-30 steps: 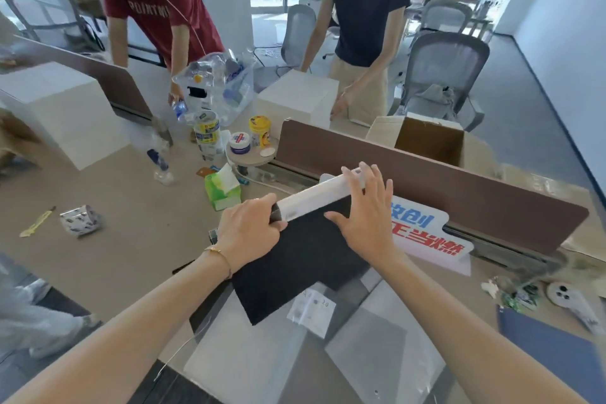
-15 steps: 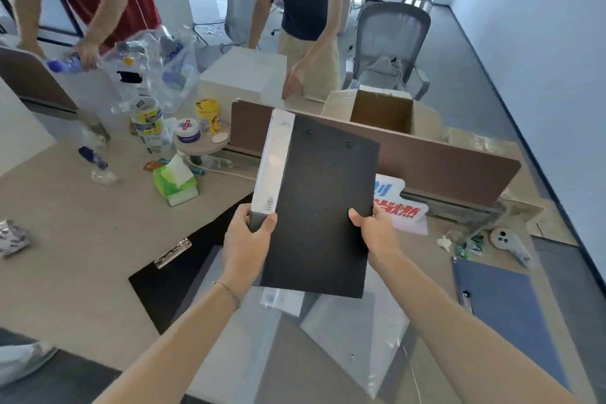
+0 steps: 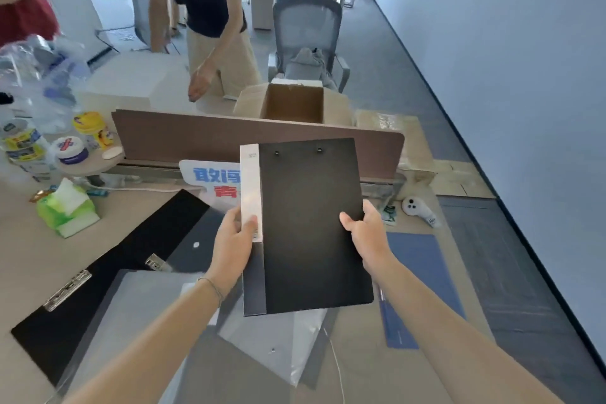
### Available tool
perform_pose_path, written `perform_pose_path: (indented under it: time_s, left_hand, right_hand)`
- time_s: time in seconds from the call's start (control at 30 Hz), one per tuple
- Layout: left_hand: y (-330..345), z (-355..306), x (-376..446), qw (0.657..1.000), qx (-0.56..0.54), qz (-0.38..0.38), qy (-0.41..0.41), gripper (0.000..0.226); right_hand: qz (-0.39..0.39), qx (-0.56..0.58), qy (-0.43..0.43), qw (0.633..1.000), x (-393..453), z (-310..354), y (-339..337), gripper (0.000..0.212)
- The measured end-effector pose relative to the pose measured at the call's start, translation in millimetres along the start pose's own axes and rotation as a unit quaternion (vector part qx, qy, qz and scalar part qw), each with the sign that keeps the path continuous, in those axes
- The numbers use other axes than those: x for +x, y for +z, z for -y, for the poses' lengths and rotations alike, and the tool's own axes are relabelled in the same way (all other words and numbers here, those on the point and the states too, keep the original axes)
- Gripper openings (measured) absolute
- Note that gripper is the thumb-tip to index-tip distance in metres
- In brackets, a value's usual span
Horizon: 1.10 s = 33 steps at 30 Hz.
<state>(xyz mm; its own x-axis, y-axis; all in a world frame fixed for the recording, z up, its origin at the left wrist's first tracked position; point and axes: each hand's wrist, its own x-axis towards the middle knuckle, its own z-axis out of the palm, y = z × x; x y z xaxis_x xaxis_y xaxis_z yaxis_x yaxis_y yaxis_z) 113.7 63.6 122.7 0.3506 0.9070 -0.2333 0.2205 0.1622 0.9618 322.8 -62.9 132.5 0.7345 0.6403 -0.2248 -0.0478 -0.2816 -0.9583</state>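
Cluttered desk. Folder held above it: left hand grips spine, right hand grips right edge. Looks like inspection; next, probably opening it.

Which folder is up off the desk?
The black folder with the white strip, held by the left hand and right hand; the open black clipboard and blue folder lie flat.

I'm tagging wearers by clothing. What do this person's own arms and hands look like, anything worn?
The left forearm and right forearm are bare, no sleeves in view. The left hand has a thin bracelet at its wrist; the right hand shows no glove, ring or watch.
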Motion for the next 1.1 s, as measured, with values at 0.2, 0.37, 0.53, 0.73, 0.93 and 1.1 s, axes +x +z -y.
perform_pose_path:
  time_s: [0.2, 0.37, 0.53, 0.73, 0.93, 1.1]
  left_hand:
    - [102, 6, -16, 0.995, 0.087, 0.056, -0.007, 0.025]
    - [179, 18, -26, 0.988, 0.124, 0.092, -0.015, 0.028]
    - [235, 43, -26, 0.979, 0.122, 0.141, -0.081, 0.032]
    - [286, 73, -35, 0.965, 0.173, 0.140, -0.136, 0.030]
    - [309, 95, -41, 0.951, 0.224, 0.143, -0.158, 0.036]
    - [324, 105, -40, 0.951, 0.212, 0.109, -0.198, 0.033]
  right_hand:
    - [-0.048, 0.022, 0.051, 0.997, 12, -40, -103, 0.028]
    - [-0.074, 0.018, 0.095, 0.993, 30, -79, -175, 0.027]
    - [-0.096, 0.005, 0.133, 0.986, 45, -116, -231, 0.025]
    - [-0.104, -0.042, 0.156, 0.981, 58, -163, -271, 0.033]
    - [-0.080, -0.058, 0.214, 0.972, 67, -191, -289, 0.048]
    - [-0.061, -0.057, 0.236, 0.968, 74, -202, -287, 0.049]
